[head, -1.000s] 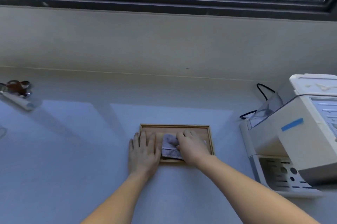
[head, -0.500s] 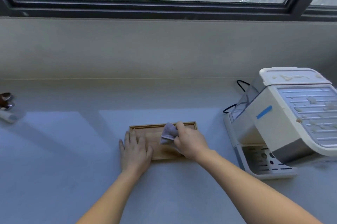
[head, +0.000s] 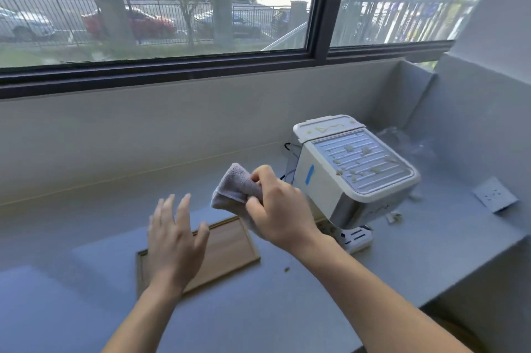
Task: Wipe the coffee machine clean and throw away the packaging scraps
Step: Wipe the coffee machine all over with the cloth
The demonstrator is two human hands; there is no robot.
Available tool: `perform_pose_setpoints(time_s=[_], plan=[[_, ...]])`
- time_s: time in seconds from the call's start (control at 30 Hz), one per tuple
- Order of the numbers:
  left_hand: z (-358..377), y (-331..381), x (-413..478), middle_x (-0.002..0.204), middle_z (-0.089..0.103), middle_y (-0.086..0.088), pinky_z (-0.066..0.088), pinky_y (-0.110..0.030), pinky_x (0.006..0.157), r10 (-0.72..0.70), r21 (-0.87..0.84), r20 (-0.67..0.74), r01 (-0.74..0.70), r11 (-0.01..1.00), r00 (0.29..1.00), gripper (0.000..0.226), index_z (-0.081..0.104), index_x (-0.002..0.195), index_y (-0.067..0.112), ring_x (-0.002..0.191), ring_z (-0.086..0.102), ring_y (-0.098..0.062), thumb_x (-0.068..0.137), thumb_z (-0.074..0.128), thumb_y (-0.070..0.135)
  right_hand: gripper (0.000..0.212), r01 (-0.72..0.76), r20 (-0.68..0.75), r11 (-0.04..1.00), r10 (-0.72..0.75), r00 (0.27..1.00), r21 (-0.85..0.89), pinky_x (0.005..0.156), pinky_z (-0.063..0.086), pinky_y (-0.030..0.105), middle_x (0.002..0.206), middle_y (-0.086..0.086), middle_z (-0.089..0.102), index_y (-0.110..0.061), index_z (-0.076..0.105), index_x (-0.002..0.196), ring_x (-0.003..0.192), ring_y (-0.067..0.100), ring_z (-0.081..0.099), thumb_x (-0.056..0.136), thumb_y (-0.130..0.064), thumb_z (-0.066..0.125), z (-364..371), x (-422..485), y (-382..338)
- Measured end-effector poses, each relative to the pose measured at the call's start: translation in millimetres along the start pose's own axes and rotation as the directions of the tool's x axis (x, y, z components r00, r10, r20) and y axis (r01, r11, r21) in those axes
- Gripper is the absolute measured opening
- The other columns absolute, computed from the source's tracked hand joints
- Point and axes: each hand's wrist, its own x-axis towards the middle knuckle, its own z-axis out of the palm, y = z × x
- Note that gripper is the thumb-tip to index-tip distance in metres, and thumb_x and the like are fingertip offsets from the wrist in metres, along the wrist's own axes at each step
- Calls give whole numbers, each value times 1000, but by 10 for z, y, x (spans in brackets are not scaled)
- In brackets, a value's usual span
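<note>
A white coffee machine [head: 339,180] stands at the right of the grey counter, its ribbed top spotted with beige crumbs. My right hand [head: 280,209] grips a folded grey cloth [head: 234,187], raised just left of the machine. My left hand [head: 173,240] hovers with fingers spread over the left half of a wooden tray [head: 230,249] and holds nothing. Small scraps [head: 395,216] lie on the counter by the machine's right foot. A crumpled clear wrapper [head: 402,140] sits behind the machine.
A single crumb [head: 286,268] lies on the counter right of the tray. A black cable [head: 290,151] runs behind the machine. A white wall socket [head: 494,193] sits at the right. The counter edge [head: 459,278] drops off at the lower right; a window spans the back.
My right hand lifted the cloth off the tray and carried it up toward the machine. My left hand rose off the tray with fingers spread. The view swung right.
</note>
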Motion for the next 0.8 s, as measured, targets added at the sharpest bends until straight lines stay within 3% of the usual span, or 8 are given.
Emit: perform_pose_setpoints(time_s=[0.23, 0.4, 0.53, 0.6, 0.67, 0.8], plan=[[8, 1053, 41, 155, 37, -21, 27, -51, 119, 265, -131, -27, -266, 955, 964, 72, 42, 146, 8, 146, 29, -38, 87, 36, 49, 29, -88, -289, 992, 111, 951, 92, 76, 49, 41, 96, -2, 68, -25, 50, 110, 89, 30, 62, 83, -17, 56, -1037, -55, 165], [294, 1878, -314, 159, 30, -7, 25, -40, 121, 249, -360, 48, -216, 908, 967, 81, 29, 153, 16, 149, 20, -19, 89, 29, 64, 43, -205, -404, 971, 239, 883, 126, 78, 42, 35, 102, -3, 66, -34, 47, 123, 95, 26, 59, 85, -17, 57, -1632, -86, 900], [594, 2357, -465, 163, 20, -1, 20, -34, 122, 139, -457, 133, -64, 887, 981, 95, 18, 157, 20, 150, 12, -11, 82, 22, 79, 49, -234, -362, 961, 272, 891, 146, 76, 37, 28, 102, -11, 65, -44, 49, 124, 93, 17, 58, 85, -14, 54, -1861, -59, 1553], [716, 2544, -460, 160, 25, 4, 22, -33, 120, 67, -500, 110, -3, 866, 992, 90, 21, 155, 24, 149, 15, -9, 83, 24, 79, 51, -231, -312, 961, 269, 911, 152, 80, 39, 27, 111, -13, 66, -44, 51, 125, 99, 13, 58, 85, -13, 52, -1897, -17, 1845], [806, 2689, -435, 148, 34, 13, 31, -31, 111, 27, -521, 51, 4, 853, 998, 79, 27, 150, 29, 141, 26, -4, 86, 29, 74, 50, -224, -272, 959, 265, 925, 173, 88, 42, 28, 123, -12, 64, -40, 53, 127, 110, 13, 57, 86, -12, 51, -1906, 32, 2097], [968, 2873, -441, 130, 31, 26, 26, -13, 92, -57, -484, -54, 24, 875, 997, 76, 27, 150, 27, 117, 27, 17, 87, 31, 69, 45, -234, -165, 970, 242, 956, 65, 93, 44, 40, 130, -1, 52, -31, 48, 139, 116, 25, 54, 94, -27, 54, -1877, 110, 2474]])
